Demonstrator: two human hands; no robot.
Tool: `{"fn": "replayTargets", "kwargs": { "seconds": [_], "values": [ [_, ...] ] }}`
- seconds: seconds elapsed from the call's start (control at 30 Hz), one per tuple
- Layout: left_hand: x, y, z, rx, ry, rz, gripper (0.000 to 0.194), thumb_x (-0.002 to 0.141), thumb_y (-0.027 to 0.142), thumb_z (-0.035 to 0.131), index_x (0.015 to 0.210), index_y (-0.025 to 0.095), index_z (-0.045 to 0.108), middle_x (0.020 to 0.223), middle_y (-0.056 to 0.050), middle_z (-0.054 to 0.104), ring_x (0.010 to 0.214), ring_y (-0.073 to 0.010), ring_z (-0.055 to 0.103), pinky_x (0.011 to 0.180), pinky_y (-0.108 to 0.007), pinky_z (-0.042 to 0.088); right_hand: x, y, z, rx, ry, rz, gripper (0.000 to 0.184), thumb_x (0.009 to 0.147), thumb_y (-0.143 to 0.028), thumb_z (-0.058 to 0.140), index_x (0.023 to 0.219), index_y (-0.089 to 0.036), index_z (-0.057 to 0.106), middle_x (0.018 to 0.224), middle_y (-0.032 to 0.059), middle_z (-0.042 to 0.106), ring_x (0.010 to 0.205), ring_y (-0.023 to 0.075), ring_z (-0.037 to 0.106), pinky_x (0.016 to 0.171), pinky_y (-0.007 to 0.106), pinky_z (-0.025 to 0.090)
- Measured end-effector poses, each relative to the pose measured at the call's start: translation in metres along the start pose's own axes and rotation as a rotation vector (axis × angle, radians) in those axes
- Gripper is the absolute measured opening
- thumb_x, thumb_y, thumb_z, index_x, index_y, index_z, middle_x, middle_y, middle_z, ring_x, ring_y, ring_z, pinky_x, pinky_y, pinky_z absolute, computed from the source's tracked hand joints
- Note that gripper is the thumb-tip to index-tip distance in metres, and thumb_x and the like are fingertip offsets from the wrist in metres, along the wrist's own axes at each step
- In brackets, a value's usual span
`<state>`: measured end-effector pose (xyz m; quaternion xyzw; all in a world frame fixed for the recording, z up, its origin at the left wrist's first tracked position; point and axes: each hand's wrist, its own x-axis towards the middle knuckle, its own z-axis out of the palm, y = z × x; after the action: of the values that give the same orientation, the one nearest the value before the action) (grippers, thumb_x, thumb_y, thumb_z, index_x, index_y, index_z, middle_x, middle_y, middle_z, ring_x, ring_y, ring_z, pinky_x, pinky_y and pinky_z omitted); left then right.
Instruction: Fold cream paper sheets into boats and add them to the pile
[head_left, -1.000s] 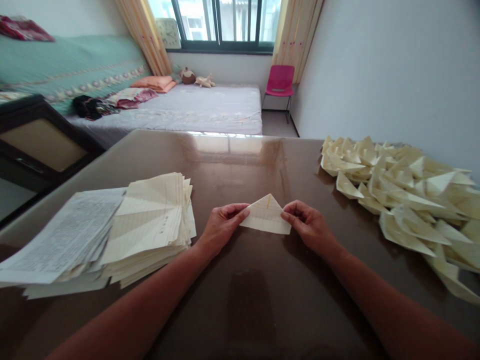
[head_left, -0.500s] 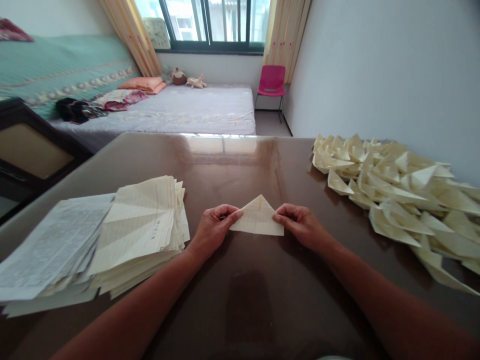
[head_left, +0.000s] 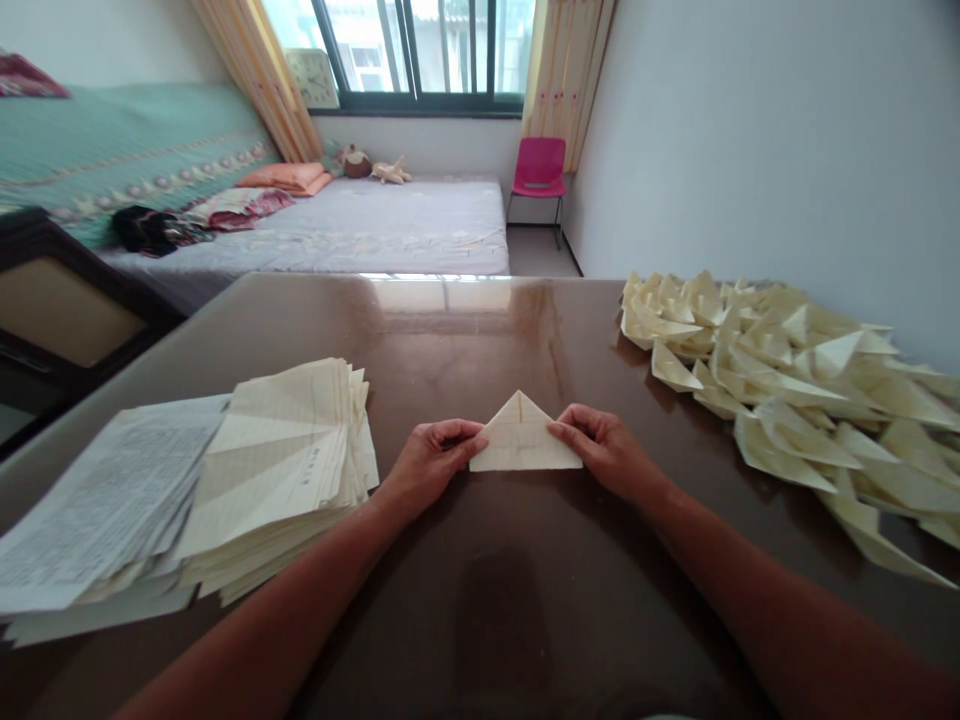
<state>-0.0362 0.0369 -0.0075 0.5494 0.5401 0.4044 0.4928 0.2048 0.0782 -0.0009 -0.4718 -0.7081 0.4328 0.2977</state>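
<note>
A cream folded sheet of paper [head_left: 522, 440], peaked at the top with a straight lower edge, is held over the brown table [head_left: 420, 600]. A short yellowish line runs down from its peak. My left hand [head_left: 439, 457] pinches its left sloping side between thumb and fingers. On the opposite slope, my right hand [head_left: 602, 443] grips it the same way. Nearest my left hand is a thick stack of creased cream sheets [head_left: 277, 460]. Off to the right of my right hand lie many folded paper boats [head_left: 795, 370], heaped together.
Printed white sheets [head_left: 105, 500] lie left of the cream stack. Beyond the table are a bed [head_left: 405, 220] with folded bedding and soft toys, and a pink chair [head_left: 540, 170]. A dark wooden chair [head_left: 75, 290] stands at left, and a wall runs along the right.
The folded paper has shifted slightly right between my hands, and its lower edge now lies level. Both hands keep their pinch. The camera view has tilted up a little.
</note>
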Motion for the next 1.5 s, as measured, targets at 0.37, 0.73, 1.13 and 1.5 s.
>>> {"fn": "replayTargets", "kwargs": {
  "seconds": [0.37, 0.73, 1.13, 1.5],
  "values": [
    [-0.004, 0.008, 0.002, 0.085, 0.1, 0.052, 0.037, 0.081, 0.048, 0.06, 0.063, 0.015, 0.059, 0.052, 0.005, 0.043, 0.051, -0.0075, 0.035, 0.048, -0.019, 0.028, 0.0, 0.001, -0.003, -0.045, -0.095, -0.034, 0.038, 0.088, -0.048, 0.05, 0.066, -0.018, 0.053, 0.058, -0.0032, 0.042, 0.056, 0.0096, 0.037, 0.048, 0.021, 0.029],
    [-0.003, -0.007, 0.012, 0.043, 0.057, 0.13, 0.029, 0.087, 0.041, 0.056, 0.097, 0.016, 0.066, 0.079, -0.002, 0.063, 0.069, -0.0124, 0.055, 0.062, -0.022, 0.046, -0.006, -0.007, 0.012, 0.215, 0.162, 0.055, 0.036, 0.079, -0.054, 0.062, 0.089, -0.019, 0.064, 0.072, 0.001, 0.061, 0.059, 0.0137, 0.051, 0.053, 0.025, 0.041],
    [-0.022, 0.001, 0.022, 0.6, 0.092, 0.663, 0.019, 0.089, 0.02, 0.055, 0.104, 0.024, 0.066, 0.101, -0.005, 0.065, 0.094, -0.0159, 0.06, 0.086, -0.027, 0.049, -0.031, -0.019, 0.017, -0.74, 0.12, -0.751, 0.031, 0.09, -0.024, 0.057, 0.12, -0.029, 0.06, 0.097, 0.0037, 0.07, 0.086, 0.0188, 0.058, 0.079, 0.035, 0.038],
    [-0.008, -0.001, 0.0, 0.29, 0.259, 0.592, 0.013, 0.086, 0.018, 0.06, 0.093, 0.022, 0.07, 0.098, -0.004, 0.068, 0.091, -0.015, 0.065, 0.084, -0.026, 0.05, 0.005, 0.015, -0.003, -0.215, 0.202, -0.267, 0.05, 0.072, -0.043, 0.074, 0.113, -0.021, 0.056, 0.109, 0.0082, 0.064, 0.091, 0.0214, 0.06, 0.079, 0.036, 0.049]
  ]
}}
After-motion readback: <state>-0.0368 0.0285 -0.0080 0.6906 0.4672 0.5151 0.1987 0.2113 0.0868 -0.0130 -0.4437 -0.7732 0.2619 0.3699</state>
